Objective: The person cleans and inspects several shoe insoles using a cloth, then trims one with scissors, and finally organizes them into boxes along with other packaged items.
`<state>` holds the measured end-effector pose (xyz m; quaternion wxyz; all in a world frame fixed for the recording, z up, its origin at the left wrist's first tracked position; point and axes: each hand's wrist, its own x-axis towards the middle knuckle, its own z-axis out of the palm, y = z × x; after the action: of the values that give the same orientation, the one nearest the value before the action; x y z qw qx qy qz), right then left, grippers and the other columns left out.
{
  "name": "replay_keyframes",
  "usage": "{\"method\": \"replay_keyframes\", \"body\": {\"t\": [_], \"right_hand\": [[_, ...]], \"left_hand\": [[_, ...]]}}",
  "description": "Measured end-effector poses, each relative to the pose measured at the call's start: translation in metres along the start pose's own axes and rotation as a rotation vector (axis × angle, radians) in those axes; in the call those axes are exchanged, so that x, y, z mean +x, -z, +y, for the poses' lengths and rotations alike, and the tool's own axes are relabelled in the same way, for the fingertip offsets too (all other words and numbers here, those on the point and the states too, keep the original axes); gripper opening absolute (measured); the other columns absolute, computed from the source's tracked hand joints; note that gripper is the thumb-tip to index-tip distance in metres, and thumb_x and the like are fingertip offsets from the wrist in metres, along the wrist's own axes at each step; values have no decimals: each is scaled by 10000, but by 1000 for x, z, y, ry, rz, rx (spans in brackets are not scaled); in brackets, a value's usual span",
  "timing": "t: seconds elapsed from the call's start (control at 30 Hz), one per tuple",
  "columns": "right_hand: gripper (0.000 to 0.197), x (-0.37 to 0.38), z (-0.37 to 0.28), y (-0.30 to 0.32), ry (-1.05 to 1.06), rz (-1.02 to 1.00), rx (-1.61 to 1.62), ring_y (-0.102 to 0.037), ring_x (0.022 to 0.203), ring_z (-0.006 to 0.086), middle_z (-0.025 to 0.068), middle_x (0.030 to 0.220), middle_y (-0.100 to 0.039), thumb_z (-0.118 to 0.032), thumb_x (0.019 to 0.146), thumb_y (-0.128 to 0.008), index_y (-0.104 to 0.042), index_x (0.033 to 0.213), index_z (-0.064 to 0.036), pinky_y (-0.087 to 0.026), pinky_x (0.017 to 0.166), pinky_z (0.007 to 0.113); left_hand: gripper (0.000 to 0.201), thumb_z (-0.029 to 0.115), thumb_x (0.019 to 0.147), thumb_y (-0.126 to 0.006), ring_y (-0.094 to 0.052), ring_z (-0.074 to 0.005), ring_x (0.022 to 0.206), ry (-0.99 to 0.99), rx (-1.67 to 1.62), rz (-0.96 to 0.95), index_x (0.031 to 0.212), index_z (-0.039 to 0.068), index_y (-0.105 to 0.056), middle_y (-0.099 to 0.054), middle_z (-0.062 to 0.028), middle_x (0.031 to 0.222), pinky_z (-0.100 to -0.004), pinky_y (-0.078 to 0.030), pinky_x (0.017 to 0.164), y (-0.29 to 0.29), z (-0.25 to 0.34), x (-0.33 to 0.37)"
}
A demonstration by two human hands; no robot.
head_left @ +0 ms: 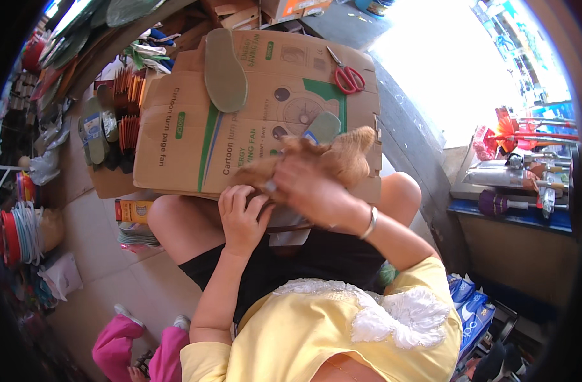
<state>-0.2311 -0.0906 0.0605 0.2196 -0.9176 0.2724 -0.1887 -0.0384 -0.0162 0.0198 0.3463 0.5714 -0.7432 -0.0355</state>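
Observation:
A brown, fuzzy piece that looks knitted (351,156) lies bunched across the near right part of a flattened cardboard box (157,121) over my lap. My left hand (242,216) has its fingers curled at the near left end of this piece, seemingly pinching it. Over its middle passes my right hand (313,191), smeared by motion, so its fingers do not show clearly. Just beyond the brown piece, a grey-green sole (327,126) with a blue label is partly covered. A longer grey-green sole (226,73) rests flat on the cardboard, farther left.
Red-handled scissors (349,79) lie at the cardboard's far right. Soles (93,137) hang or stand beyond its left edge. To the right is a grey ledge (402,134) and a rack of goods (526,172). Someone in pink trousers (115,344) is at the lower left.

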Motion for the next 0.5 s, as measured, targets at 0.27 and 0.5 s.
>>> {"method": "replay_keyframes", "body": {"t": [0.27,0.5], "right_hand": [[309,-8,48,3,-247,30,-335,-507,900,304,86,1042,-577,-52,731,-558,-636,1028,-83,-401,844,412],[246,-9,78,22,-293,268,-341,-529,952,292,89,1115,-593,-64,755,-573,-648,990,-67,-419,841,403]], "left_hand": [[262,133,669,-757,-509,-266,980,7,-33,59,903,136,-640,-539,-52,955,-414,-384,883,-8,2,3],[249,123,659,-763,-510,-265,972,17,-20,55,873,131,-636,-546,-51,934,-406,-380,869,-4,2,4]]}}
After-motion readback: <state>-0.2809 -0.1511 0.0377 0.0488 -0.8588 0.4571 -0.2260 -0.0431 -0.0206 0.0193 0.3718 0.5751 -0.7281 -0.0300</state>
